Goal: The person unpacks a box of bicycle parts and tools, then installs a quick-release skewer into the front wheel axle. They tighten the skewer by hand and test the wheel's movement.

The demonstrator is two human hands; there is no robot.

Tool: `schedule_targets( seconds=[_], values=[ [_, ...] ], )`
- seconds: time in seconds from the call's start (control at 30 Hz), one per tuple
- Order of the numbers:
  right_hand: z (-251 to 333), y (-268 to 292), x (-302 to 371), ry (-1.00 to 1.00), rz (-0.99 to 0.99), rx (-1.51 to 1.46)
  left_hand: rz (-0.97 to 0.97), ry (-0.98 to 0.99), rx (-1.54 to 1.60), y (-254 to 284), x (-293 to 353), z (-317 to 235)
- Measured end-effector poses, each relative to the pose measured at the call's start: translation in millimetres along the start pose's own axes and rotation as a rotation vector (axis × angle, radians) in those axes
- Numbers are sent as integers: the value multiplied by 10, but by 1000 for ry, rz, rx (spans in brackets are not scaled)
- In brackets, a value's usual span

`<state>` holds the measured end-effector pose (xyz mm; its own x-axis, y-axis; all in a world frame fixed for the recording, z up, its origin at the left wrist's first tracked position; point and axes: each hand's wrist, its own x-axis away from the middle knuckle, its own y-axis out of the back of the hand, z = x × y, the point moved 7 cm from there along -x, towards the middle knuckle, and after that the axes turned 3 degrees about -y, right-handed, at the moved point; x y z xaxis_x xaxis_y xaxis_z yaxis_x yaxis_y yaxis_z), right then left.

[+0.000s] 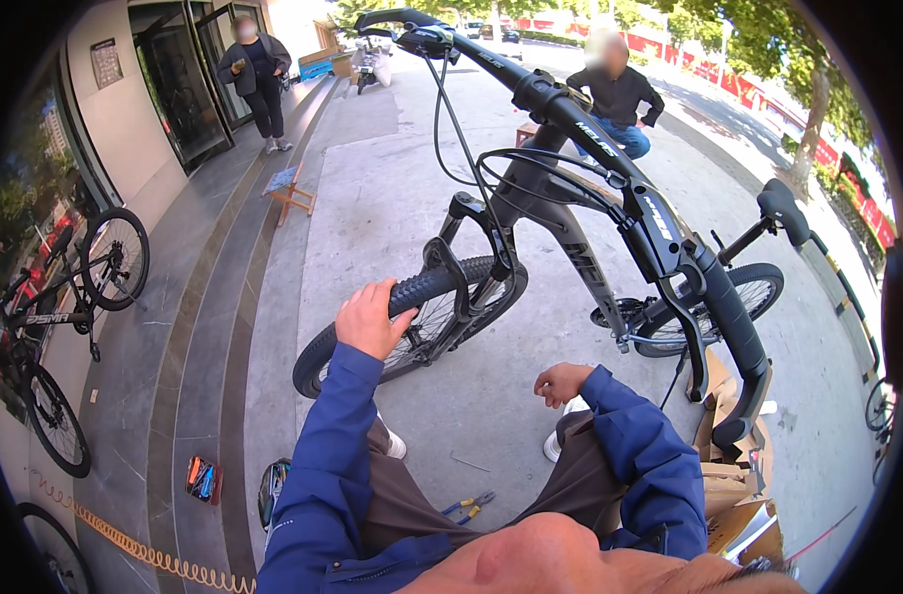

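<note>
A black and grey mountain bike [570,233] stands in front of me, its handlebar [659,213] looming large and close. My left hand [370,317] lies over the top of the front tire [427,288], fingers wrapped on the knobby tread. The fork [466,287] straddles that wheel just beyond the hand. Above my right knee, my right hand [562,384] hangs apart from the bike with its fingers curled in. Whatever it may hold is too small to make out. Pliers with yellow and blue handles [469,507] and a thin metal rod [471,463] lie on the ground between my legs.
Cardboard [733,470] is piled at my right. On the left steps sit a red tool box [204,480] and a coiled orange hose [140,547]. Another bike [65,317] leans by the window. A folding stool [291,190], a standing person [256,74] and a crouching person [617,94] are farther off.
</note>
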<state>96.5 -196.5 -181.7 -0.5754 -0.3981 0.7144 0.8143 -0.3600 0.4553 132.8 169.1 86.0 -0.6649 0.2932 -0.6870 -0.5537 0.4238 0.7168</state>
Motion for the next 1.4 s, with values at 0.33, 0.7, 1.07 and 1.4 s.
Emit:
schedule_targets(
  seconds=[0.33,0.7,1.07,1.4],
  values=[
    [182,79,152,75,-97,38,-4,-2,-6,-5,5,3],
    [372,142,313,45,-204,4,-2,2,14,-10,7,8],
    [260,101,195,58,-231,61,-13,11,-46,-23,33,-22],
    [399,14,168,25,-175,16,-44,-39,-102,34,34,-108]
  ],
)
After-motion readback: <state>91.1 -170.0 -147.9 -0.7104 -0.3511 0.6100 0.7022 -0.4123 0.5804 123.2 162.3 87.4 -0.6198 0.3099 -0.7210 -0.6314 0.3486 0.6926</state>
